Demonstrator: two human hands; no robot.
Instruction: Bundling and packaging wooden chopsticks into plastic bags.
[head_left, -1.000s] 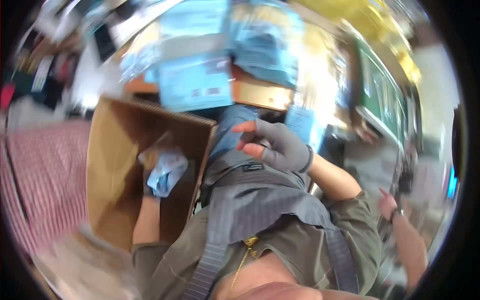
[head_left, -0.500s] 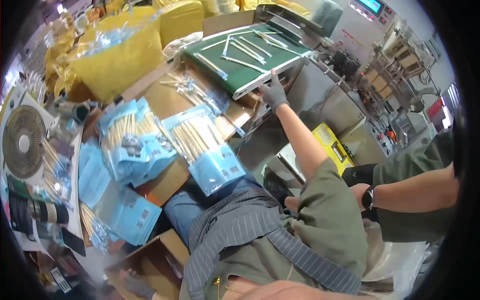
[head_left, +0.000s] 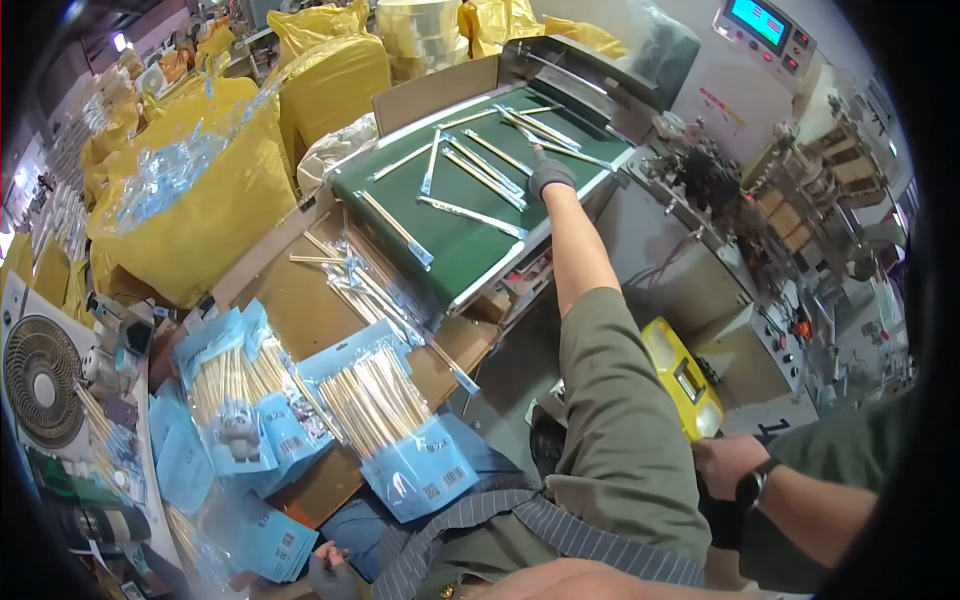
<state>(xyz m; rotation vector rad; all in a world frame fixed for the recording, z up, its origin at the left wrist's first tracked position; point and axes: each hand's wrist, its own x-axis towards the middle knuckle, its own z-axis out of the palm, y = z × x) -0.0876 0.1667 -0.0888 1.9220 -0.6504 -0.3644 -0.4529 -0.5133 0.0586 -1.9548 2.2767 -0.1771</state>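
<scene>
Brown worktop (head_left: 265,285) stretched through a crowded workshop. At its near edge, the left hand (head_left: 333,575) had curled fingers beside flat blue pouches (head_left: 262,540); whether it gripped anything could not be told. Packed blue pouches (head_left: 420,480) lay farther along that edge, apparently finished. Loose wrapped sticks (head_left: 375,295) toward the right edge, and more scattered across the green conveyor belt (head_left: 450,250), were not yet pouched. With the right arm outstretched, the right hand (head_left: 552,178) hung over the belt's right edge, one digit extended toward the sticks, its grip unclear. Yellow sacks (head_left: 180,195) stood beyond.
</scene>
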